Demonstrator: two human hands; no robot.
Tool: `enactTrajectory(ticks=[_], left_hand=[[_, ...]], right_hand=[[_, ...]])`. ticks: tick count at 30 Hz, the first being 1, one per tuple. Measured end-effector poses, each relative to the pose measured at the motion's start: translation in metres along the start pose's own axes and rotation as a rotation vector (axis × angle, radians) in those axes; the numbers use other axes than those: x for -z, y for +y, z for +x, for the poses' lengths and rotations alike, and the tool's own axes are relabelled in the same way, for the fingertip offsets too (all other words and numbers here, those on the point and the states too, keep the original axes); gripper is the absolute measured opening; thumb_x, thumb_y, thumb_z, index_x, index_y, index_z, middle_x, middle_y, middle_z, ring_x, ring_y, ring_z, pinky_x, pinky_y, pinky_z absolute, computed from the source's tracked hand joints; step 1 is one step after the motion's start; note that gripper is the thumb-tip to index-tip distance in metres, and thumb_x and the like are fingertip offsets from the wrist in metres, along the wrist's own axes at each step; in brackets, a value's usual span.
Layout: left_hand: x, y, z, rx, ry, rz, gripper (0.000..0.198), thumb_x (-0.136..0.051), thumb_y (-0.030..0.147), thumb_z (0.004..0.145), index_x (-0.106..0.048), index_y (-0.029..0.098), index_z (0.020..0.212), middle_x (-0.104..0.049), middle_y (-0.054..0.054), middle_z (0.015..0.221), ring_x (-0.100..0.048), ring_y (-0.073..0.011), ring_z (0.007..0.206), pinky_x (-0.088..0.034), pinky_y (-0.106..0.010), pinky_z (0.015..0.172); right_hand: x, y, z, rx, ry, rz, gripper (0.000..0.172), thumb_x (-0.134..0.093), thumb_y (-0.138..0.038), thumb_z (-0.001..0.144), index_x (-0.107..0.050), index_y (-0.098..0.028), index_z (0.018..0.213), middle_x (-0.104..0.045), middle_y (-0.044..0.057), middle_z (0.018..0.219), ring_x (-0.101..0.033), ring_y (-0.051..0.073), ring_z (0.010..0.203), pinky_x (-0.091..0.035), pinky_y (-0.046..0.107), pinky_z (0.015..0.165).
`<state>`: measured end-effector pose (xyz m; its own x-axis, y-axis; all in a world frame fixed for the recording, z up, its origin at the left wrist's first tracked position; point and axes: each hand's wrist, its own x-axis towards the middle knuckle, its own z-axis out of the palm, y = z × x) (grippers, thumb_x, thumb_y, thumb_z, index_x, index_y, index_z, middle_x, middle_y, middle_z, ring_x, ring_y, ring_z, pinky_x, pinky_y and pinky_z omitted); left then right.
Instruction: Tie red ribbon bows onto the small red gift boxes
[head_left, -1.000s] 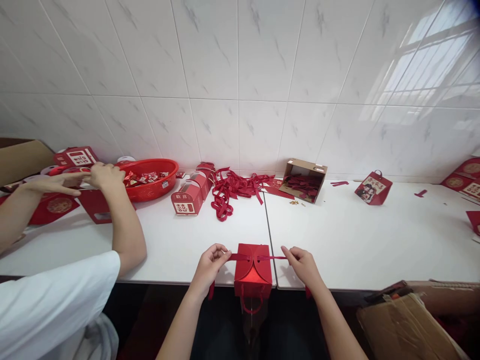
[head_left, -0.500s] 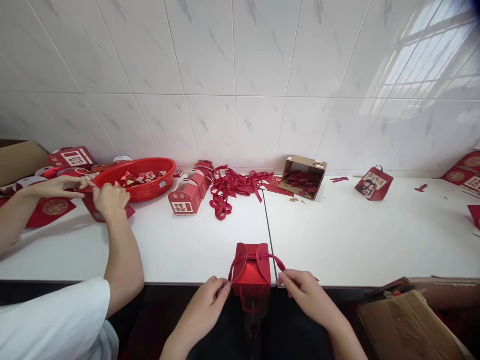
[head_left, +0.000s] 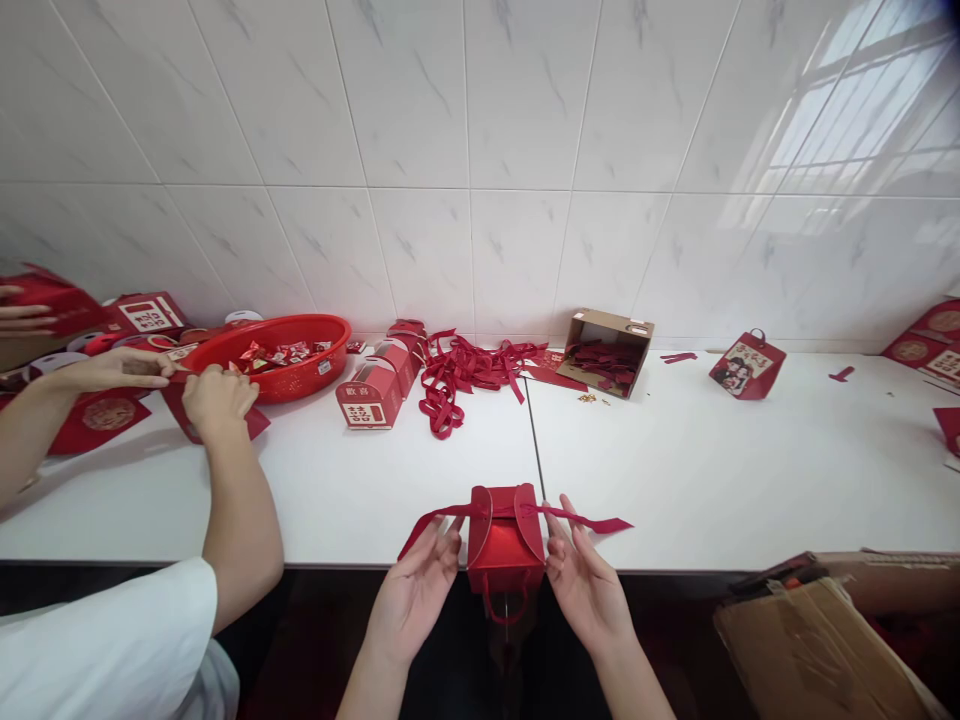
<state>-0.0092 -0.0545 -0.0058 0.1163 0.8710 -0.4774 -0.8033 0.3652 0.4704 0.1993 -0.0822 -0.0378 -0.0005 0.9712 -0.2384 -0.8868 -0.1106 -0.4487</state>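
Red box [head_left: 504,548] stood between your left hand [head_left: 416,592] at nine o'clock and right hand [head_left: 589,592] at three, both open, empty.

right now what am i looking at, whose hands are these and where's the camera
There is no machine here: a person works with two bare hands, and the camera sits on that person's head, looking forward and down. So the arms rising from the bottom edge are the wearer's own. The left hand and right hand are open, one on each side of a small red gift box at the near edge of the white table; neither has a closed grip. A red ribbon runs across the box's top flaps and sticks out both sides. Farther back lie a red basket of wrapped sweets, small red boxes, loose ribbons and a brown cardboard box. The arms at left belong to another person in a white sleeve.
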Motion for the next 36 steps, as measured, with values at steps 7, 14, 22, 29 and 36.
enactTrajectory(ticks=[7, 14, 22, 29, 36], left_hand=[[-0.001, -0.010, 0.001, 0.117, 0.093, -0.320, 0.021, -0.036, 0.006, 0.093, -0.057, 0.009, 0.091, -0.063, -0.009, 0.081, -0.067, -0.0114, 0.070, -0.054, -0.015, 0.051], [0.000, 0.002, 0.000, 0.090, 0.083, -0.304, 0.015, -0.044, 0.013, 0.092, -0.057, 0.013, 0.084, -0.067, -0.010, 0.092, -0.069, -0.0152, 0.078, -0.056, -0.017, 0.050], [-0.004, 0.001, 0.004, -0.090, 0.113, -0.144, 0.014, -0.047, 0.007, 0.089, -0.058, 0.014, 0.086, -0.070, -0.005, 0.084, -0.069, -0.0124, 0.067, -0.051, -0.013, 0.042], [-0.002, -0.002, 0.007, -0.070, 0.117, -0.202, 0.020, -0.045, 0.008, 0.091, -0.063, 0.015, 0.087, -0.070, -0.002, 0.084, -0.068, -0.0091, 0.070, -0.051, -0.010, 0.045], [-0.002, 0.003, 0.007, 0.028, 0.104, -0.302, 0.032, -0.035, 0.014, 0.096, -0.066, 0.017, 0.087, -0.069, -0.003, 0.080, -0.066, -0.0106, 0.074, -0.048, -0.010, 0.045]], right_hand=[[0.009, 0.005, 0.004, -0.066, 0.074, 0.181, 0.023, -0.072, -0.015, 0.071, -0.066, -0.024, 0.092, -0.060, -0.005, 0.069, -0.059, 0.005, 0.065, -0.052, 0.014, 0.061], [0.012, 0.001, 0.003, -0.007, 0.126, 0.086, 0.008, -0.068, -0.021, 0.077, -0.060, -0.021, 0.075, -0.061, -0.001, 0.071, -0.064, 0.012, 0.071, -0.057, 0.025, 0.060], [0.002, -0.004, 0.004, 0.210, 0.210, 0.008, 0.013, -0.071, -0.020, 0.074, -0.058, -0.021, 0.077, -0.065, -0.002, 0.081, -0.060, 0.008, 0.063, -0.055, 0.022, 0.056], [-0.012, -0.016, 0.003, 0.183, 0.187, 0.077, 0.012, -0.070, -0.017, 0.074, -0.059, -0.020, 0.072, -0.065, -0.003, 0.077, -0.053, 0.005, 0.052, -0.049, 0.018, 0.048], [-0.015, -0.023, -0.001, 0.137, 0.132, 0.252, 0.017, -0.074, -0.010, 0.067, -0.065, -0.019, 0.077, -0.067, 0.000, 0.085, -0.065, 0.009, 0.079, -0.057, 0.018, 0.068]])
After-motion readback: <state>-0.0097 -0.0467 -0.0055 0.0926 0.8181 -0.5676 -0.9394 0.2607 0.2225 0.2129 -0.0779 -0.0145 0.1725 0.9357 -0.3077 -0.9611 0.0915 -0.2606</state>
